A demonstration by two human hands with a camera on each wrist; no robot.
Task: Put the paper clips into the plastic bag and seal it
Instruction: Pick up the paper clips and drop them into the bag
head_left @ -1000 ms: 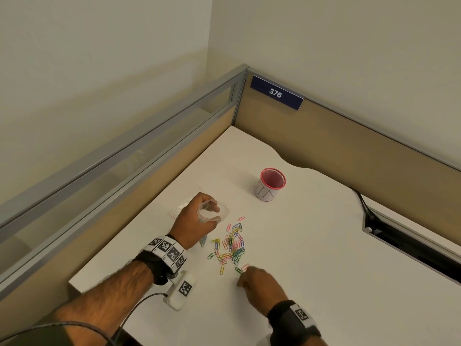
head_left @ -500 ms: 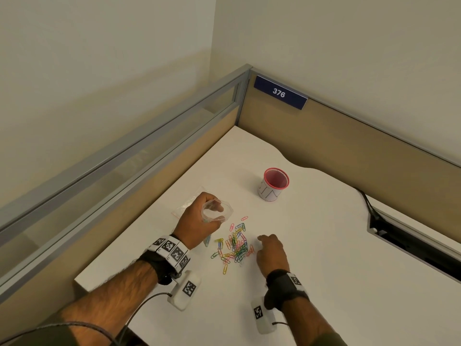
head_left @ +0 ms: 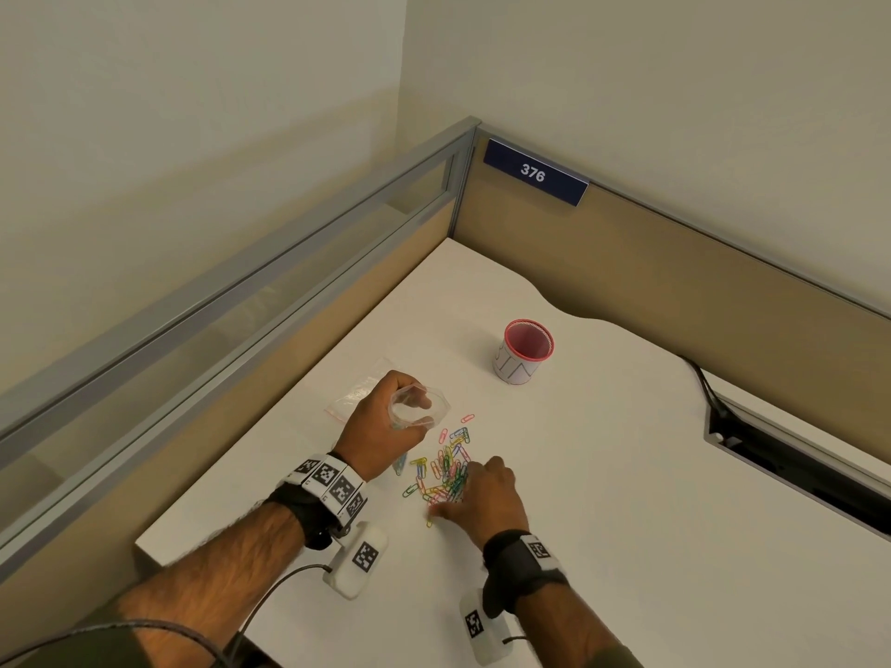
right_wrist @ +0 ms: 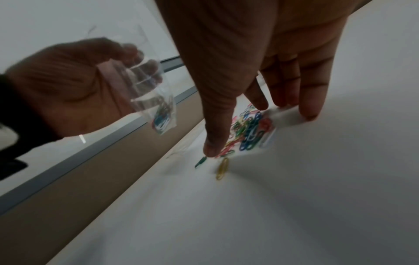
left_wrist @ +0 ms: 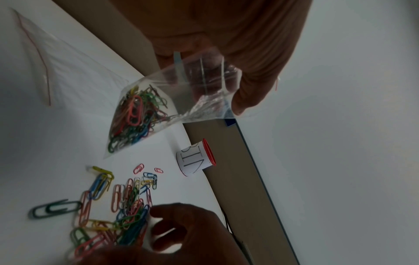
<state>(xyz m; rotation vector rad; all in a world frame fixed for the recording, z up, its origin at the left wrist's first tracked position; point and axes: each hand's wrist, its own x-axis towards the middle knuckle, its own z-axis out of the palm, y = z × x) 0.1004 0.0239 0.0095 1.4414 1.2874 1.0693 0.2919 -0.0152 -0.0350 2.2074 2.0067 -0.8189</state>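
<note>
My left hand (head_left: 381,429) grips a small clear plastic bag (head_left: 418,408) by its mouth, which stands open and faces up. Several coloured paper clips lie in the bottom of the bag (left_wrist: 136,116), which hangs just above the desk. A pile of loose coloured paper clips (head_left: 446,467) lies on the white desk (head_left: 627,474) right of the bag. My right hand (head_left: 484,496) is down on the near right part of that pile. Its fingers (right_wrist: 309,109) are straight, with the thumb and fingertips touching the desk around the clips (right_wrist: 249,129).
A second, flat clear bag (head_left: 359,392) with a red zip line lies on the desk behind my left hand. A red-rimmed cup (head_left: 523,351) wrapped in white paper stands farther back. Partition walls close the desk's left and far sides; a cable slot (head_left: 795,470) opens at right.
My right hand has moved from the near side of the pile round to its right and now lies on the clips. The left hand and bag have stayed put.
</note>
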